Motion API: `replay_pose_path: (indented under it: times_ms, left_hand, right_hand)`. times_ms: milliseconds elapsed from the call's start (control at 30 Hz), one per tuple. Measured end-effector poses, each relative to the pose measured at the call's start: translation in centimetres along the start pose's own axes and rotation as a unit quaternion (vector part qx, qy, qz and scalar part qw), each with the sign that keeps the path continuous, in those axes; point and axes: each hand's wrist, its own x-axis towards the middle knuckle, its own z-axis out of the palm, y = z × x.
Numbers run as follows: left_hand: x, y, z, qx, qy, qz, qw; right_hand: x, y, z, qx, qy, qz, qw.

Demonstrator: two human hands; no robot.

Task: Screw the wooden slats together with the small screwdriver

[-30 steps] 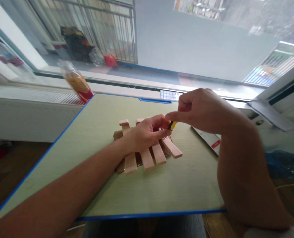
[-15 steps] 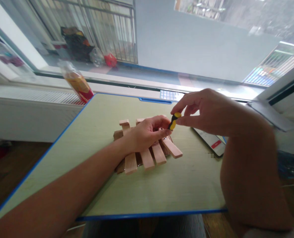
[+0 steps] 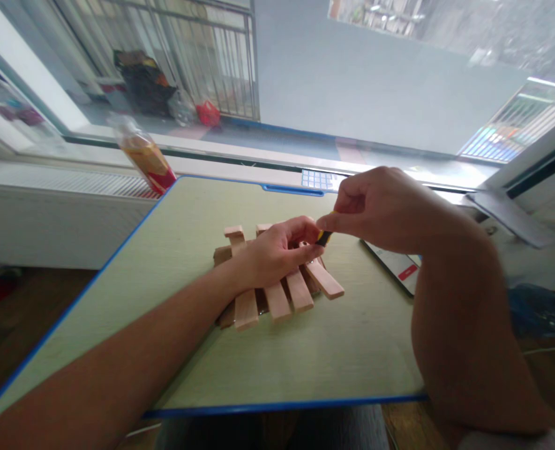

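Note:
My right hand (image 3: 375, 203) is closed round the top of a screwdriver (image 3: 325, 238) with a yellow and black handle, and its fingers cover most of it. Lower down, the thumb and fingers of my left hand (image 3: 282, 250) pinch the same handle near its bottom end. The screwdriver stands tilted over the right end of a row of light wooden slats (image 3: 299, 292). My left palm lies over these slats, hiding their middle. Dark gaps and small metal glints show between them. The screwdriver's tip is hidden.
Under the slats lies brown cardboard (image 3: 224, 255) on a pale tabletop (image 3: 343, 356) with a blue edge. Beyond my right wrist is a tablet-like device (image 3: 399, 265). A drink bottle (image 3: 149, 159) stands by the window, left of the table, above a white radiator (image 3: 71, 212).
My right fingers, spread around the handle's top before, have closed over it and turned. The handle's visible part is smaller now. My left hand and the slats are almost unmoved.

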Motion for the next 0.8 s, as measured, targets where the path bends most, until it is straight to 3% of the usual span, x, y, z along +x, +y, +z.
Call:
replay_pose_path:
  times_ms: [300, 567, 800]
  left_hand:
    - [0.2, -0.2, 0.2, -0.027, -0.004, 0.002, 1.0]
    - [0.1, -0.1, -0.2, 0.0, -0.004, 0.002, 1.0]
    - [0.1, -0.2, -0.2, 0.002, -0.012, 0.004, 1.0]
  right_hand:
    - [0.2, 0.4, 0.1, -0.003, -0.008, -0.019, 1.0]
    - [-0.3, 0.6, -0.8, 0.073, -0.049, -0.097, 0.991]
    - [-0.2, 0.2, -0.5, 0.036, -0.025, -0.065, 0.997]
